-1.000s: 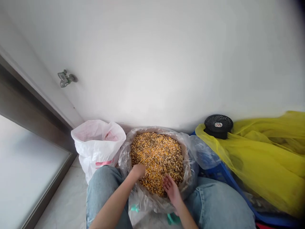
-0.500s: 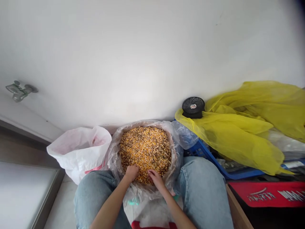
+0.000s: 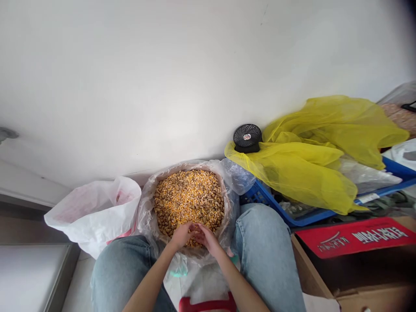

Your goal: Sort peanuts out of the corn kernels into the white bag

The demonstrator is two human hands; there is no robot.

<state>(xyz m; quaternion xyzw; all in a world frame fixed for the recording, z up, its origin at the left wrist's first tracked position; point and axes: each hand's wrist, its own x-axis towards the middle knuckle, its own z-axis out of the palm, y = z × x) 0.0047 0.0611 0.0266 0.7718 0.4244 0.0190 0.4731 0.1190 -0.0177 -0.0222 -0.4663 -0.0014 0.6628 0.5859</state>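
Observation:
A clear plastic-lined container (image 3: 146,219) between my knees holds a mix of yellow corn kernels (image 3: 188,190) and larger tan-brown pieces, perhaps beans or nuts. My left hand (image 3: 183,235) is over the near side of the mix, its fingers bent inward. Facing it, my right hand (image 3: 208,239) has its fingers curled, and the fingertips of both hands meet. Anything between the fingers is too small and hidden to name.
On the left stands a white woven sack (image 3: 97,212), its mouth open. A black fan (image 3: 247,138) and yellow mesh cloth (image 3: 299,169) sit over a blue basket (image 3: 260,197) at right. Nearer is an open cardboard box (image 3: 308,271) with a red flap.
My hands have come together over the mix; before, they were apart, with a gap between them. The view has turned rightward, bringing more of the basket and box into sight.

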